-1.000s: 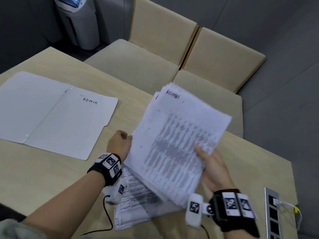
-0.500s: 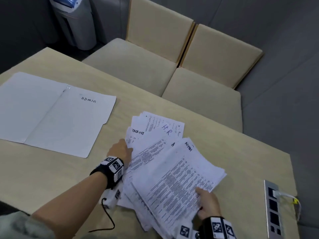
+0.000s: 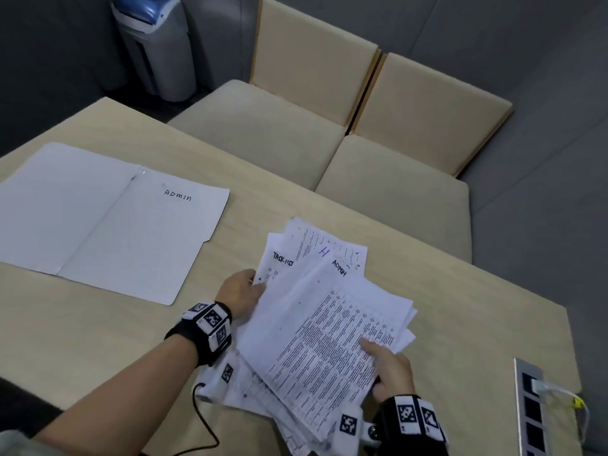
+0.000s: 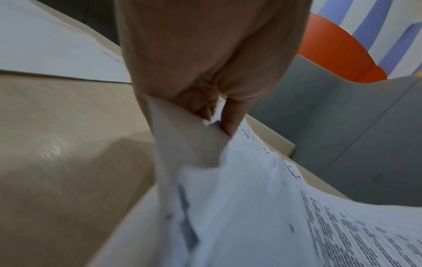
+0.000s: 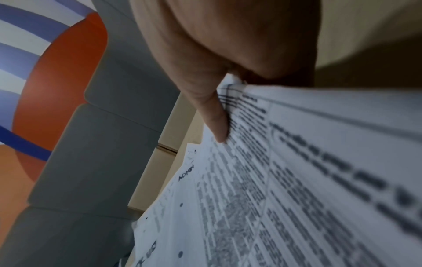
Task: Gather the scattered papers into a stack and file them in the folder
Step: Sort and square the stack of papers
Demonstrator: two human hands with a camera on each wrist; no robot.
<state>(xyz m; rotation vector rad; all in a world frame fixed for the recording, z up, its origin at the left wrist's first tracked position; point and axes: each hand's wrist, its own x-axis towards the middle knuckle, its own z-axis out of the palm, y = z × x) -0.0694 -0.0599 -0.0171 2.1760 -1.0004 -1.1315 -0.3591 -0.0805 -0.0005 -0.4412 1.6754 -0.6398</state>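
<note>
A loose, fanned pile of printed papers (image 3: 316,327) lies on the table, some hand-marked ADMIN, TASK LIST and H. My left hand (image 3: 241,292) pinches the pile's left edge, thumb on top (image 4: 228,117). My right hand (image 3: 388,366) grips the top ADMIN sheets at their near right edge, thumb pressed on the print (image 5: 219,124); its fingers are hidden under the paper. The white folder (image 3: 108,218) lies open and flat at the left, marked ADMIN, apart from the pile.
The wooden table (image 3: 98,340) has bare surface between folder and pile. A power strip (image 3: 534,409) with a plugged cable is set at the right edge. Two beige seats (image 3: 329,143) stand beyond the table, and a grey bin (image 3: 158,44) at back left.
The sheets that both hands held raised a second ago have come down onto the pile. They now lie nearly flat, printed side up, with my right hand drawn nearer to me.
</note>
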